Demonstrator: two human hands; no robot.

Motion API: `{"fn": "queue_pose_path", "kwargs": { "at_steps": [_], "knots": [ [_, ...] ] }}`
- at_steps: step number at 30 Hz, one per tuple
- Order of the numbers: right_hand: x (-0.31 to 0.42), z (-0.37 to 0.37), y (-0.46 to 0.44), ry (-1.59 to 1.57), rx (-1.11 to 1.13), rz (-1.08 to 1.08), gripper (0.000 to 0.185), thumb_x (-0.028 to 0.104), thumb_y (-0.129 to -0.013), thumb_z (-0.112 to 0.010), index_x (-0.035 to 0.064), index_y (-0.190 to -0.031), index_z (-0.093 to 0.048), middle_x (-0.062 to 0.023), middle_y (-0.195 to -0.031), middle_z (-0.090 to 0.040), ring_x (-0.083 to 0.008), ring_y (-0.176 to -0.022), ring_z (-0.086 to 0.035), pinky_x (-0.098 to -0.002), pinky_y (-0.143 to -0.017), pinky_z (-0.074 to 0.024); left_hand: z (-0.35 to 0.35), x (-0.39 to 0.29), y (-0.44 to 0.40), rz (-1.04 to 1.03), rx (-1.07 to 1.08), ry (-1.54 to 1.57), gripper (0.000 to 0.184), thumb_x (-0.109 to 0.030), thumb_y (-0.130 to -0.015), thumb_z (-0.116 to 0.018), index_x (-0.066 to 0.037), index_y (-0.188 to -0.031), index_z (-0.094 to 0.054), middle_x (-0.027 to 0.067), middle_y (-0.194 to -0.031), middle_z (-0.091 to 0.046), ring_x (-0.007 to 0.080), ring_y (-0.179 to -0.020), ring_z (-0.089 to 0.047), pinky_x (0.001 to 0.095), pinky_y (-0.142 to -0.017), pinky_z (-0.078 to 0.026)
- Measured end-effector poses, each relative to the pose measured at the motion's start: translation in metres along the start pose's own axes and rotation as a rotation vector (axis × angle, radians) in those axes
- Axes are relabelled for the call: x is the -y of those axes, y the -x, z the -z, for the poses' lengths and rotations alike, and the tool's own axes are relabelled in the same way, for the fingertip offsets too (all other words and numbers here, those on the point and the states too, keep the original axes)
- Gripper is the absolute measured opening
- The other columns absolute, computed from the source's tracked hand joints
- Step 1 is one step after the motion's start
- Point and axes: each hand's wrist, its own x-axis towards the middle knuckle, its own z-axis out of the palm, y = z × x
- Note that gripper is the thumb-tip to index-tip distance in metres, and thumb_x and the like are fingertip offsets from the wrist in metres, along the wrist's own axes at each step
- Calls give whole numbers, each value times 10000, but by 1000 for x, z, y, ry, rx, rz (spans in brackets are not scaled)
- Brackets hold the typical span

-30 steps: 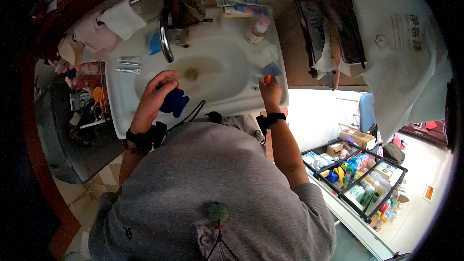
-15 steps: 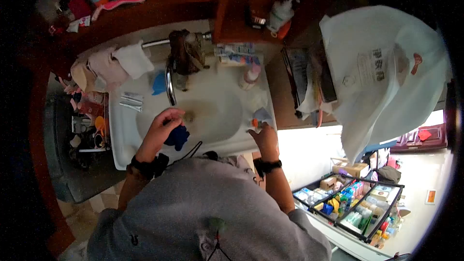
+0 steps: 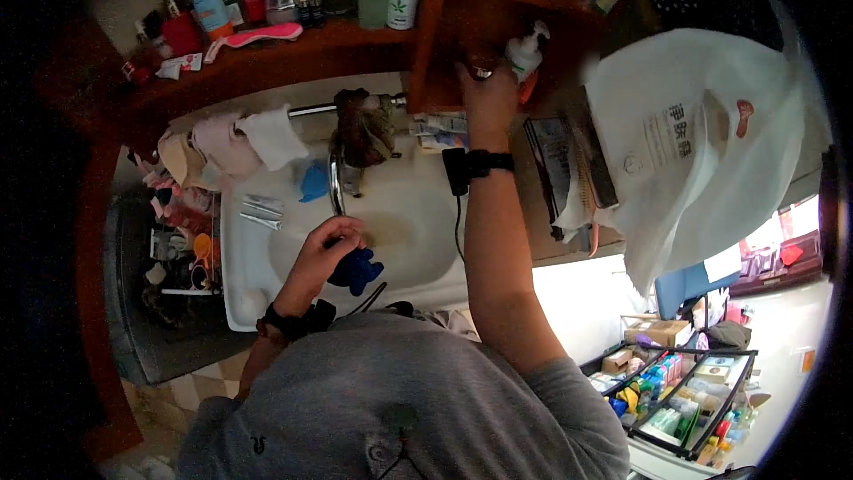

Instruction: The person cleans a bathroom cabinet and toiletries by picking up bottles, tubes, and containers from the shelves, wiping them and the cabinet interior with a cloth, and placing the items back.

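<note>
Leaving the sink [image 3: 418, 258], the right hand [image 3: 491, 105] now nears the pump bottle [image 3: 525, 55]; the left hand [image 3: 318, 258] half-curls by a dark-blue item [image 3: 357, 272]; both grips unclear.

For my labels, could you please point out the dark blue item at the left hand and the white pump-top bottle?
Dark blue item [image 3: 357, 272], head view: its middle.
White pump-top bottle [image 3: 526, 57], head view: its body.

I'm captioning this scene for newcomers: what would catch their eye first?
Probably the big white bag at the right. Then the right hand, up at the wooden shelf beside a pump bottle, and the dark blue thing at the left hand, over the white sink.
</note>
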Motion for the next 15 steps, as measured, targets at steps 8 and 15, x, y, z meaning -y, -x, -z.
{"fn": "queue_pose_path", "kwargs": {
  "at_steps": [8, 15],
  "knots": [
    [-20, -34, -16, 120, -122, 7, 625, 391, -710, -761, -52, -1097, -550, -237, -1072, -593, -365, -943, -615, -445, -778, -527, 14, 5, 7, 9, -27, 24, 208, -78, -903, -547, -12, -1100, -566, 39, -866, -583, 120, -869, -568, 244, -818, -443],
    [-15, -13, 11, 39, -113, 51, 652, 339, -672, -785, -97, -1084, -532, -276, -1121, -546, -419, -983, -578, -465, -830, -506, 6, -2, 2, 10, -43, -1, 197, -84, -900, -553, -7, -1081, -572, 42, -871, -587, 122, -861, -570, 240, -808, -445]
  ]
}}
